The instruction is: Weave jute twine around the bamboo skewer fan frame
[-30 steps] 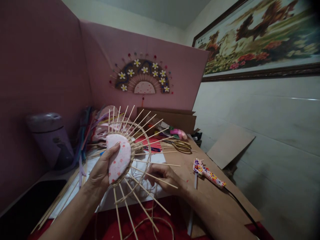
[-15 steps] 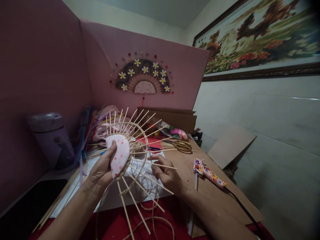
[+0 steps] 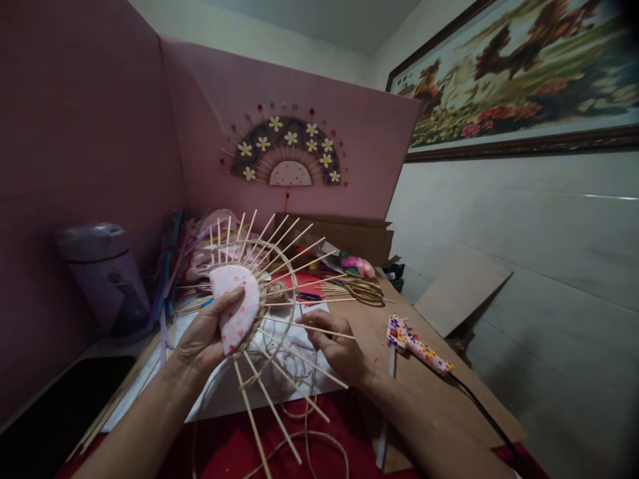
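Note:
My left hand (image 3: pixel 207 332) grips a half-round piece covered in pale pink spotted fabric (image 3: pixel 251 309), with the thumb lying across its face. Thin wooden sticks (image 3: pixel 279 403) fan out from its curved edge. Brown twine (image 3: pixel 285 256) is woven close round that edge, and a wider arc of it crosses the sticks farther out. At the right side of this arc, my right hand (image 3: pixel 339 349) is curled, thumb and forefinger closed on the twine beside one stick. Loose twine hangs in loops below, over white paper and red cloth.
A floral-patterned glue gun (image 3: pixel 414 347) lies on the brown board at right, its cord running frontward. Golden-handled scissors (image 3: pixel 367 291) lie behind. A lilac bottle (image 3: pixel 107 279) stands at left. A finished flowered fan (image 3: pixel 284 146) hangs on the pink panel.
My left thumb has slid farther across the pink fabric. The right hand has shifted slightly right and down, still by the twine arc; the fan piece has barely moved.

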{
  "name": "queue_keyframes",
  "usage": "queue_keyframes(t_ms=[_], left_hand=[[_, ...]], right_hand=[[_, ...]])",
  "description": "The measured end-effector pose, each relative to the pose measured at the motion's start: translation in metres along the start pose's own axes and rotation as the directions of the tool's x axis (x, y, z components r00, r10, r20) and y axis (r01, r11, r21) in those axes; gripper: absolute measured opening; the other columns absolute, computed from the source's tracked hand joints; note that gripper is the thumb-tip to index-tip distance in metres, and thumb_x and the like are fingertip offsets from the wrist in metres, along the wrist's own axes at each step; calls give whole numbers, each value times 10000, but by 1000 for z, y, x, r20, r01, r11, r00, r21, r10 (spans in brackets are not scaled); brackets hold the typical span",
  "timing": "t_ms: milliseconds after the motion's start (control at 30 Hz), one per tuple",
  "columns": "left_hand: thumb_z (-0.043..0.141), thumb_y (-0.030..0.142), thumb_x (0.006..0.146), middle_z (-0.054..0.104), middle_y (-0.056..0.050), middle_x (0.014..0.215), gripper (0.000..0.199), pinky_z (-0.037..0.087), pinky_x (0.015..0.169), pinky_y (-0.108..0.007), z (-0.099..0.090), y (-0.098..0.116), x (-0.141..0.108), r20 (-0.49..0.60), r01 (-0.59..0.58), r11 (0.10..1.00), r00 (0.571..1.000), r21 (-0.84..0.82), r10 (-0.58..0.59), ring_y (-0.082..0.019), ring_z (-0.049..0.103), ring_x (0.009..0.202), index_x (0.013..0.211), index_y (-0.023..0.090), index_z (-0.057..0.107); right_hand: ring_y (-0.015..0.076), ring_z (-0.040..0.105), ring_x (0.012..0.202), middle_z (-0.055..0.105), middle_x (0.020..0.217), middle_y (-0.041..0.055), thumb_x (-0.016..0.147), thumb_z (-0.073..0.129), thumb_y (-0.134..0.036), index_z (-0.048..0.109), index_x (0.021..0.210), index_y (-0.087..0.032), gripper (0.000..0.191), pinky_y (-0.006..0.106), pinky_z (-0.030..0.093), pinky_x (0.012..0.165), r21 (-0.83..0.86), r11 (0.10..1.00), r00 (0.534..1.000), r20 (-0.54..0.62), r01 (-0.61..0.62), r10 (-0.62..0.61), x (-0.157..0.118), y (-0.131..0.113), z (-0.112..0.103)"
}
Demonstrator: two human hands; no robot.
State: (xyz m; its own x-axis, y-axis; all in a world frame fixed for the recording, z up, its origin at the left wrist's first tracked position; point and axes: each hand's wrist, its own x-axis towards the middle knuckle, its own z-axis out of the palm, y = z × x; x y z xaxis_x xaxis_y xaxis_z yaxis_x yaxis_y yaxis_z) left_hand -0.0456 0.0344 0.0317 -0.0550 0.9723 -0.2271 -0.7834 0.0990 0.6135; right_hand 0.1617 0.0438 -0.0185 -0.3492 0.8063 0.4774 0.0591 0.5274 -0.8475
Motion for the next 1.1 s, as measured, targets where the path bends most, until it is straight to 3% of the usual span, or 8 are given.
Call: queue_keyframes(t_ms=[300, 533, 667, 767, 967, 1100], left_hand=[[497, 21, 769, 691, -102, 628, 145, 573, 500, -285, -1, 9, -3, -2, -136, 986, 991, 94, 137, -181, 651, 498, 770, 68, 635], [523, 20, 705, 697, -100, 630, 151, 570, 492, -282, -5, 20, -5, 18, -199, 969, 980, 146, 198, -191, 652, 501, 759, 79, 652], [543, 20, 690, 701, -86, 638, 148, 560, 466, -256, -5, 23, -6, 19, -253, 953, 967, 169, 254, -180, 650, 498, 756, 87, 658], [563, 30, 682, 700, -71, 641, 134, 560, 467, -248, -6, 25, -6, 2, -293, 938, 955, 187, 297, -170, 648, 500, 757, 88, 658], [583, 45, 677, 706, -71, 685, 146, 576, 516, -274, -9, 27, -3, -2, -336, 922, 940, 192, 342, -175, 659, 548, 797, 86, 657], [568, 45, 694, 703, -66, 672, 135, 576, 518, -272, -7, 24, -2, -19, -321, 936, 945, 145, 327, -168, 655, 538, 789, 92, 650]], right_hand=[[63, 380, 492, 522, 621, 0, 789, 563, -223, 686, 874, -144, 170, 192, 318, 446, 63, 993, 995, -31, 96, -94, 3, 5, -4], [71, 384, 503, 504, 595, -2, 803, 546, -213, 706, 878, -156, 185, 194, 316, 451, 0, 988, 988, 23, 155, -155, 7, 14, -11], [66, 384, 482, 470, 573, -16, 806, 515, -198, 694, 885, -141, 204, 192, 312, 443, 19, 985, 985, 8, 169, -170, 8, 14, -14], [67, 395, 475, 456, 551, -27, 820, 510, -203, 681, 871, -134, 192, 188, 319, 443, -60, 981, 982, -21, 186, -188, 8, 9, -16], [79, 497, 534, 637, 676, 29, 818, 550, -158, 658, 856, -137, 116, 194, 386, 509, -316, 877, 903, -115, 361, -413, 3, 0, -17], [76, 482, 504, 626, 646, 15, 797, 558, -103, 656, 933, -154, 176, 195, 374, 494, -388, 789, 856, 0, 476, -517, -3, -3, -16]])
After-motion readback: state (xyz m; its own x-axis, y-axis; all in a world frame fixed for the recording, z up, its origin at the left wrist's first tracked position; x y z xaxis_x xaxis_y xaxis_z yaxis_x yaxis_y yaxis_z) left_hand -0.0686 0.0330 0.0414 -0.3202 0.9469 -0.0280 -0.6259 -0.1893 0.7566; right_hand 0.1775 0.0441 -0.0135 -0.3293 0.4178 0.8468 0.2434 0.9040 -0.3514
